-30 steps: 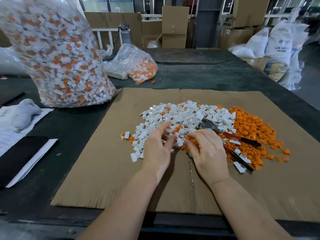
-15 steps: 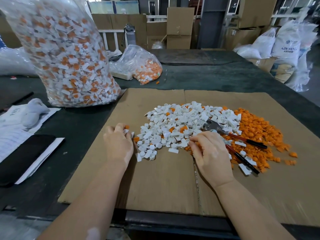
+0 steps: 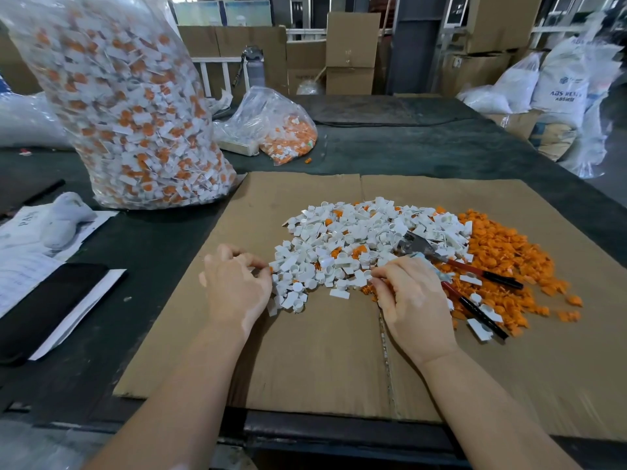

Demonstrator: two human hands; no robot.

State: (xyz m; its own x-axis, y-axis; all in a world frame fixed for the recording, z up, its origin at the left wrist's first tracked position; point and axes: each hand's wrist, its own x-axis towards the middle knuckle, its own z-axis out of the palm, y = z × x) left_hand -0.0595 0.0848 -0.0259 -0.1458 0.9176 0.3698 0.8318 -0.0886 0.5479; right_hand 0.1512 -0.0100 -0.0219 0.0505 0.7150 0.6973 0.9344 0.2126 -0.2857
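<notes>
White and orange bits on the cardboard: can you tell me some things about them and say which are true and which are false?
1. The white bits lie left of the orange bits on the cardboard. True.
2. The pliers are in the grip of the right hand. False: they lie on the piles, and that hand curls its fingers at the white pile's near edge.
3. The left hand is at the white pile's left edge. True.
4. The big clear bag holds only orange bits. False: it holds white and orange mixed.

Left hand (image 3: pixel 237 290), right hand (image 3: pixel 412 300): curled, palm-down
</notes>
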